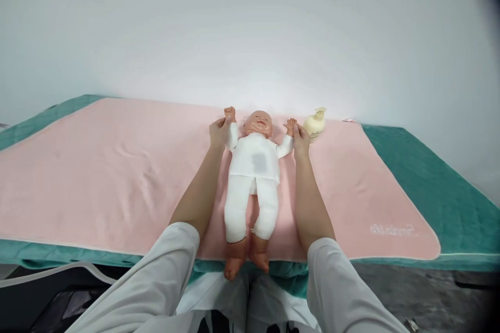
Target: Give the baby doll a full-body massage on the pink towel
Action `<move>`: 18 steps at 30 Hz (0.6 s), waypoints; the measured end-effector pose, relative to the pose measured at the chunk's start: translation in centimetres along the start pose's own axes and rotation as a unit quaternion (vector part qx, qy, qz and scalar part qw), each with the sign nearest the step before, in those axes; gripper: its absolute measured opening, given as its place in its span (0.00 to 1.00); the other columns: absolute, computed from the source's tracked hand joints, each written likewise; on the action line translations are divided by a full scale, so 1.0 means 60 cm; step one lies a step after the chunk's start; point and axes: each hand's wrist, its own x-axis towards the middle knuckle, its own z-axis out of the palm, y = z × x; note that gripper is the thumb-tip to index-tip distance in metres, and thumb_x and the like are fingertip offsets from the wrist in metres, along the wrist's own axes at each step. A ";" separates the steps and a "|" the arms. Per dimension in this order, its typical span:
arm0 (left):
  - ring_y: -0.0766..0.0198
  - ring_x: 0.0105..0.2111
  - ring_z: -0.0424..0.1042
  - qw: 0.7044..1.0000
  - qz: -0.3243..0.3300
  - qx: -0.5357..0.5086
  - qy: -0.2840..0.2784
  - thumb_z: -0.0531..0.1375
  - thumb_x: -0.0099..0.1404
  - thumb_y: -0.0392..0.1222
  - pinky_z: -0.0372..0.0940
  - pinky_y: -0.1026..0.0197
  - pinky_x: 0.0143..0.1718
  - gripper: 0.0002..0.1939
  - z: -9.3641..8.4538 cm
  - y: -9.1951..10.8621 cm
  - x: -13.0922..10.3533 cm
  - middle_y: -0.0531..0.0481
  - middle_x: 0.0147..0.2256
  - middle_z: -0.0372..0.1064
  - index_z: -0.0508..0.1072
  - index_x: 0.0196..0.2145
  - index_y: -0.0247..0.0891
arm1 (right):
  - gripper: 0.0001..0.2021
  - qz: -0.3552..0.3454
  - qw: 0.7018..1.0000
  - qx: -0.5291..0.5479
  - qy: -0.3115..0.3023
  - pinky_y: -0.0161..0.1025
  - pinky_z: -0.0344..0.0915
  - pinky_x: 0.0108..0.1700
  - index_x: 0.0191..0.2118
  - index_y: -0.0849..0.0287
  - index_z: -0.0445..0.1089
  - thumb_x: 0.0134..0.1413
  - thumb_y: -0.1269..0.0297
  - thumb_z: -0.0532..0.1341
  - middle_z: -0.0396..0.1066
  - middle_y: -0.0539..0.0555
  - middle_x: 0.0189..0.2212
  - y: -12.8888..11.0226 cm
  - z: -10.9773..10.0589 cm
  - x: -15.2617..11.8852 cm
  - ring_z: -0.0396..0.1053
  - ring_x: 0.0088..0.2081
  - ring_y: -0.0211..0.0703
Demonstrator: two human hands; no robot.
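White sleeves fill the near edge, both forearms stretched forward. Left hand [217, 132] has its grip pinched around the raised right wrist of the plastic baby doll in a white knit suit [253, 177]; right hand [300, 140] pinches the doll's other wrist. Doll lies face up on the pink towelling mat [117, 177] over the green-covered bed [437, 187], feet hanging past the near edge. Risk: a tug toward the person could slide it off. Cream pump bottle [314, 123] sits just beside the right hand, easily knocked.
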 end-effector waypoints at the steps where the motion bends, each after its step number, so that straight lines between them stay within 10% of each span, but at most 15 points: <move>1: 0.65 0.28 0.69 1.000 -0.003 0.018 -0.008 0.64 0.61 0.53 0.63 0.65 0.28 0.18 0.000 -0.006 0.005 0.49 0.26 0.71 0.77 0.29 0.32 | 0.17 0.012 1.000 -0.008 0.000 0.54 0.63 0.65 0.42 0.63 0.75 0.59 0.53 0.59 0.78 0.62 0.48 0.006 0.003 0.005 0.74 0.55 0.47; 18: 0.67 0.20 0.61 0.993 -0.088 0.071 -0.023 0.67 0.59 0.58 0.58 0.64 0.23 0.25 -0.011 -0.071 0.040 0.50 0.18 0.62 0.71 0.19 0.34 | 0.22 0.041 0.999 -0.007 0.030 0.53 0.72 0.58 0.48 0.65 0.72 0.62 0.50 0.56 0.79 0.61 0.45 0.052 0.067 -0.023 0.72 0.56 0.52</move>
